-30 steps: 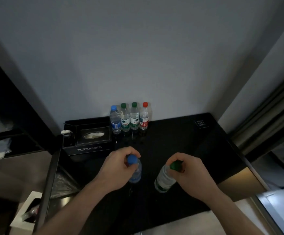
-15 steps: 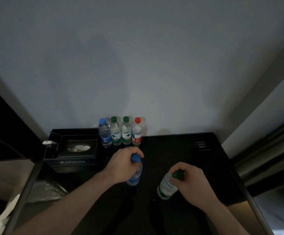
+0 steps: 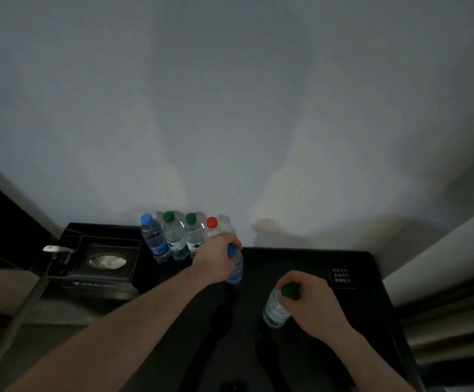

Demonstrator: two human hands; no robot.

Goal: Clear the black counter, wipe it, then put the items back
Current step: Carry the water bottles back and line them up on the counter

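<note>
i stand over the black counter (image 3: 309, 349) with a water bottle in each hand, six bottles in view in all. my left hand (image 3: 216, 257) is closed over the neck of a blue-capped bottle (image 3: 237, 268), held just in front of the row at the back wall, close beside its right end. my right hand (image 3: 313, 302) is wrapped around the top of a green-capped bottle (image 3: 275, 309), which tilts to the left over the middle of the counter, well apart from the row.

four bottles stand upright side by side against the wall: one with a blue cap (image 3: 152, 237), two with green caps (image 3: 173, 236) (image 3: 194, 236), and one with a red cap (image 3: 211, 226), partly hidden behind my left hand. the blue-capped one carries a blue label and the two green-capped ones carry green-and-white labels; the print on them is too small to read.

one black tissue box (image 3: 104, 264) sits in the back left corner, just left of the row, with white tissue showing in its oval opening; a line of pale lettering runs along its front edge, too blurred to read. a small dark sign (image 3: 341, 277) with three lines of white characters lies flat near the counter's right edge; i cannot make them out.
</note>
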